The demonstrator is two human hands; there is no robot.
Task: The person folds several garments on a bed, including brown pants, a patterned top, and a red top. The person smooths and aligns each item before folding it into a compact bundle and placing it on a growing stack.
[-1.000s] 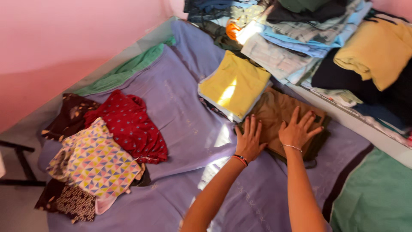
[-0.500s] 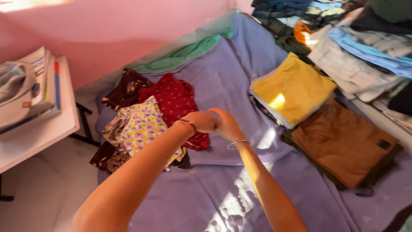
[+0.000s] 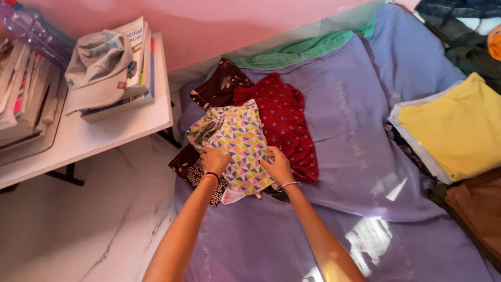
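Observation:
A garment with a multicoloured triangle pattern (image 3: 237,141) lies on top of a small heap on the purple bedsheet (image 3: 360,136). My left hand (image 3: 214,159) grips its left edge and my right hand (image 3: 277,166) grips its right edge near the bottom. Under it lie a red dotted garment (image 3: 284,117) and a dark brown printed one (image 3: 219,86). A black and red band is on my left wrist, a thin bracelet on my right.
A white side table (image 3: 104,133) at the left holds stacked books (image 3: 138,57) and a grey cap (image 3: 96,60). A folded yellow cloth (image 3: 456,128) and a brown one (image 3: 477,209) lie at the right. A green sheet (image 3: 297,49) runs along the pink wall. The floor is pale marble.
My hands left the folded brown cloth at the right, crossed the bed leftward, and now hold the triangle-patterned garment. The view swung left, bringing in the side table.

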